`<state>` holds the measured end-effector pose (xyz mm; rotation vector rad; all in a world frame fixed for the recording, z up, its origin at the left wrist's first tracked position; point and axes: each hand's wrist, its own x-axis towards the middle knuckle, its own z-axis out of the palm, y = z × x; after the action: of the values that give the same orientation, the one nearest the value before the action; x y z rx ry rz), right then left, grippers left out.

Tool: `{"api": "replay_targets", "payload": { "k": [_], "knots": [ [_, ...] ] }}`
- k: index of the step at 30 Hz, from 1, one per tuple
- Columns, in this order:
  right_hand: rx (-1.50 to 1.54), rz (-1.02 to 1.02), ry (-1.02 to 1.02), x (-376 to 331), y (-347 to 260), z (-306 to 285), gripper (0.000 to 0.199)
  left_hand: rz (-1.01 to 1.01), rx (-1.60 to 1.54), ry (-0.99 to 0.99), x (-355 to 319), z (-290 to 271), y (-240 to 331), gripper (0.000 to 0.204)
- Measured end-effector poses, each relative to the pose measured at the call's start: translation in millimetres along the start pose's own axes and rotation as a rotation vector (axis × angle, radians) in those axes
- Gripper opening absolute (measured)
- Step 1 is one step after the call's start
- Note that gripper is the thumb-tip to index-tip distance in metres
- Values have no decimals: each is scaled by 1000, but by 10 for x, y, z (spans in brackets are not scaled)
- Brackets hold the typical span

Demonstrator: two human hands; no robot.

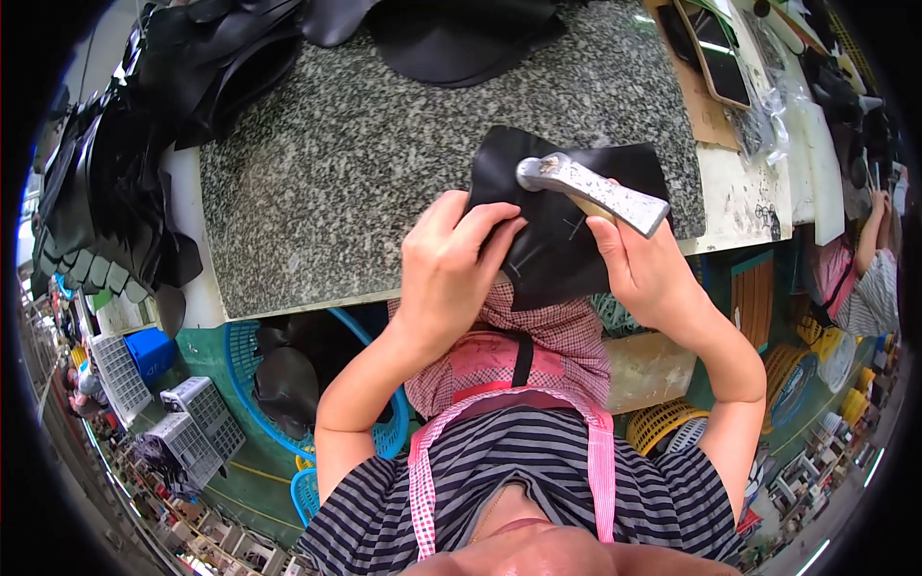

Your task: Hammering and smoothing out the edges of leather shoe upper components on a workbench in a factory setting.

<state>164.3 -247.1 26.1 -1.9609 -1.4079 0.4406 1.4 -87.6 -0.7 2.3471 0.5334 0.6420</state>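
Note:
A black leather piece [549, 252] with a few pale marks lies over the near edge of the stone slab, its lower part hanging past the edge. My left hand [447, 254] is closed at its left side, thumb and fingers pinching the leather. My right hand [645, 274] is wrapped round the handle of a hammer [607, 195], beside the right side of the leather. The worn metal hammer head sits above the leather, its round face toward the left. Most of the handle is hidden by my hand and the head.
The speckled granite slab [336, 173] covers most of the bench. Black leather pieces [461, 43] lie at its far edge, and more [106, 192] are heaped on the left. A phone [715, 58] rests at the far right. Below left stands a blue basket [233, 370]. Another person's arm [872, 230] shows at right.

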Motion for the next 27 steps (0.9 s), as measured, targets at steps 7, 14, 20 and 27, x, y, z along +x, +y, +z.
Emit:
{"api": "replay_targets", "payload": {
  "k": [7,14,20,27],
  "knots": [
    [100,100,-96,-17,83,0,17,-140,-113,-106,138,-148,-41,23],
    [140,96,-88,-31,69,-12,18,-266,-265,-168,183,-203,-107,26],
    [133,82,-28,-86,119,50,30,-160,-191,-216,153,-181,-59,22],
    [120,49,-35,-77,139,59,24,-26,-69,-42,46,-52,-32,30]
  ]
}}
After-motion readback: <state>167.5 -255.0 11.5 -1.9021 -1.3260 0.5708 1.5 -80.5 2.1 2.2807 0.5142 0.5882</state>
